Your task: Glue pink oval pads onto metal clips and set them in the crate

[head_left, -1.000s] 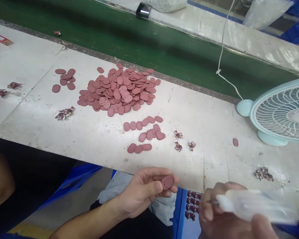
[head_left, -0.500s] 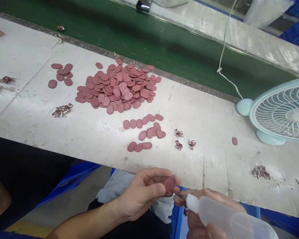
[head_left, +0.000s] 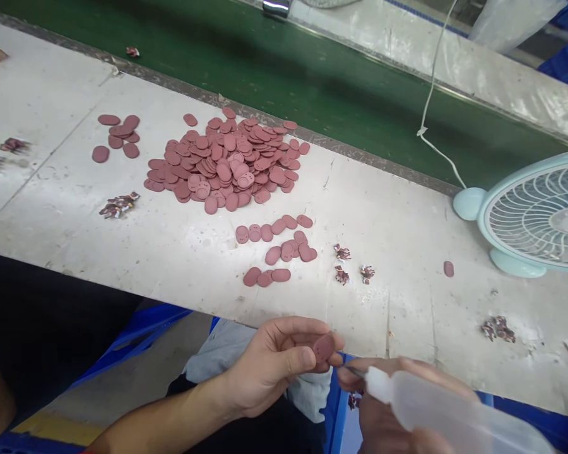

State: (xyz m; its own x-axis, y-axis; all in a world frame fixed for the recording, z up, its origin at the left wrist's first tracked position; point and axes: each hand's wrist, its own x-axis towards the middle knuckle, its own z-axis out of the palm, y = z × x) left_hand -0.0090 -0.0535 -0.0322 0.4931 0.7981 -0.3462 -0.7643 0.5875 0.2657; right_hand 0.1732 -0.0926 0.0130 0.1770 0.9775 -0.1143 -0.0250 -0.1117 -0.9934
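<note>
My left hand [head_left: 274,362] pinches a small reddish-brown oval disc [head_left: 324,348] between thumb and fingers, at the table's front edge. Just to its right, my right hand [head_left: 383,410] is wrapped round a translucent white squeeze bottle [head_left: 454,413]. The bottle's thin dark tip [head_left: 355,371] points left, a short gap from the disc. Beyond my hands, short rows of similar discs [head_left: 266,232] lie on the white table [head_left: 369,208], with a large pile of discs [head_left: 227,165] behind them. Three small brown-and-white figurines [head_left: 341,275] lie to the right of the rows.
A pale blue fan [head_left: 539,214] stands at the right, its white cord [head_left: 435,145] crossing the green belt [head_left: 336,94]. More figurines [head_left: 498,328] lie at the right, others [head_left: 119,205] at the left. Another person's dark clothing [head_left: 42,328] is at the lower left.
My right hand and the bottle have moved slightly right, away from the disc. My left hand still holds the disc in nearly the same place. The view has shifted slightly.
</note>
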